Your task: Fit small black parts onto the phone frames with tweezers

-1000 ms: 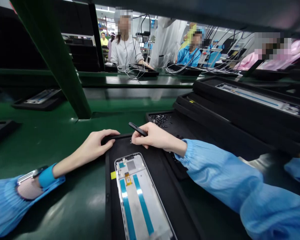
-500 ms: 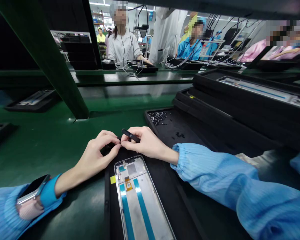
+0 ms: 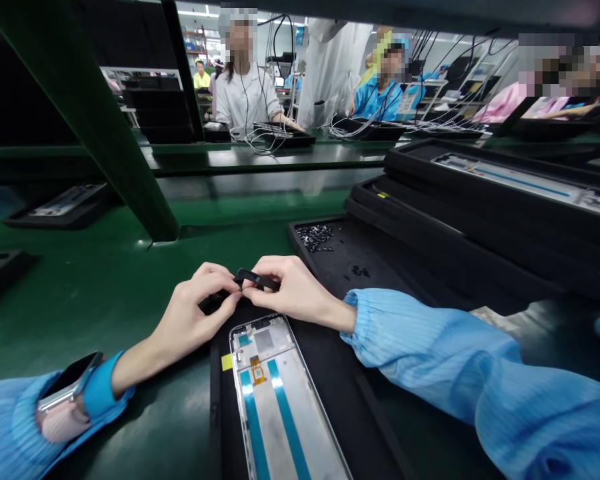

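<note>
A: What's the setting?

B: A factory line is stretching across the view, with a glossy green bench [image 3: 75, 293] running beneath everything and a co-worker in a white smock [image 3: 247, 100] working at upper centre.

A: And the hands?

B: At lower centre, the left hand [image 3: 190, 313] and right hand [image 3: 295, 290] are almost closed and meeting fingertip to fingertip. Both are pinching a slim black plastic strip [image 3: 257, 280]: the right is holding along its length, while the left is working at its near end, where any smaller detail is too tiny to tell.

A: What's just around them?

B: A silver-edged phone frame [image 3: 280, 393] is lying in a black foam tray [image 3: 220, 427] just below the hands, not touching them, and showing smooth blue strips [image 3: 285, 420]. To the right, a second black tray [image 3: 360, 280] is holding a scatter of small dark pieces [image 3: 314, 237], while stacked trays [image 3: 505, 170] are rising toward the upper right.
</note>
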`<state>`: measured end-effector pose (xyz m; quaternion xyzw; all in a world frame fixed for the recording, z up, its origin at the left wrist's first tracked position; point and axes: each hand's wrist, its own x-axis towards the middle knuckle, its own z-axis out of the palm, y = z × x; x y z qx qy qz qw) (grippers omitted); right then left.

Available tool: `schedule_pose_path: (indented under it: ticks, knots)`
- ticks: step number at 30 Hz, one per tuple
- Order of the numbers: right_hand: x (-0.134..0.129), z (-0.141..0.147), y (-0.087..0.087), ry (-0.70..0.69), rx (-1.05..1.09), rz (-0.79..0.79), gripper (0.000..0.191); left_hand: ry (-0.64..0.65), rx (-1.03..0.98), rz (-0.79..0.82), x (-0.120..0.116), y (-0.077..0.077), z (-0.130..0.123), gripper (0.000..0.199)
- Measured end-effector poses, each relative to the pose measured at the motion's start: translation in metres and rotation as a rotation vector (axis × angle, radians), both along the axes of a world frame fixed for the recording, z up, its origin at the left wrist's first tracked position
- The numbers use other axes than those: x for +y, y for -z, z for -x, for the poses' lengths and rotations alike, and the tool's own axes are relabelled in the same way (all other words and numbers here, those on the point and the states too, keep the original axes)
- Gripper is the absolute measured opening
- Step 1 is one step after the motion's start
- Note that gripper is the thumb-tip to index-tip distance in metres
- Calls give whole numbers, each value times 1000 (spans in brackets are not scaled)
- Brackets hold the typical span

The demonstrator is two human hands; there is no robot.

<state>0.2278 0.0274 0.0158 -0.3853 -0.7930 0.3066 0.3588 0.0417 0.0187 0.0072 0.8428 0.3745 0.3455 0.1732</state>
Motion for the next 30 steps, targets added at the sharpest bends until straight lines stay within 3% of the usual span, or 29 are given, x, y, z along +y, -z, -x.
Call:
schedule_pose_path:
  ticks: [9, 17, 30]
  knots:
    - [-7, -6, -8, -15, -68, -17, 8, 6, 58, 53, -4, 5, 9, 14]
    - [-14, -9, -6, -167, -120, 62, 9, 179, 97, -2, -17, -1, 9, 11]
    - [-16, -10, -2, -218, -153, -18, 8, 188, 121, 9, -14, 2, 6, 12]
